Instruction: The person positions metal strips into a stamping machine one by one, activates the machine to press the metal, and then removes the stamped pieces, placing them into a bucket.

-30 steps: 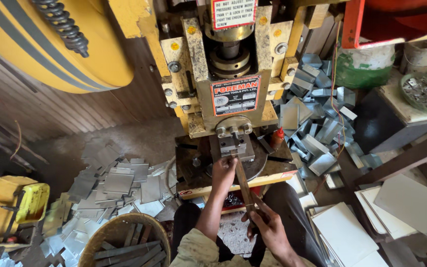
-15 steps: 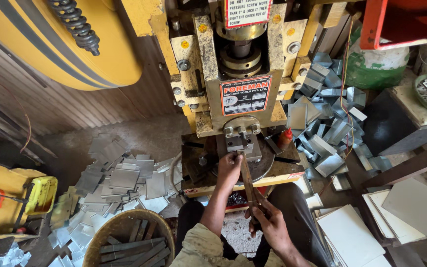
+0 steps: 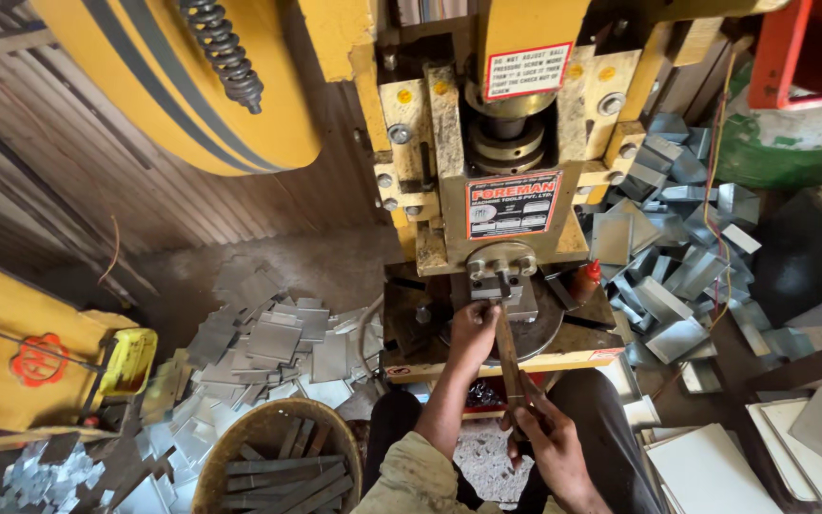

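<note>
Feeding in progress: the right hand [image 3: 556, 445] grips the near end of a long narrow metal strip [image 3: 509, 366], the left hand [image 3: 473, 331], fingers curled, steadies it at the yellow punch press's die [image 3: 501, 284], 12 o'clock; flat cut grey blanks [image 3: 273, 345] lie heaped at 9 o'clock, most of the strip seemingly unfed.

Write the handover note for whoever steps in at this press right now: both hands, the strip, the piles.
Left hand rests on the press bed beside the die, steadying the narrow metal strip.
Right hand grips the strip's near end, fingers closed around it.
Strip tip sits under the die.
Cut flat plates lie heaped on the left, bent pieces on the right.
Basket holds more strips.
</note>
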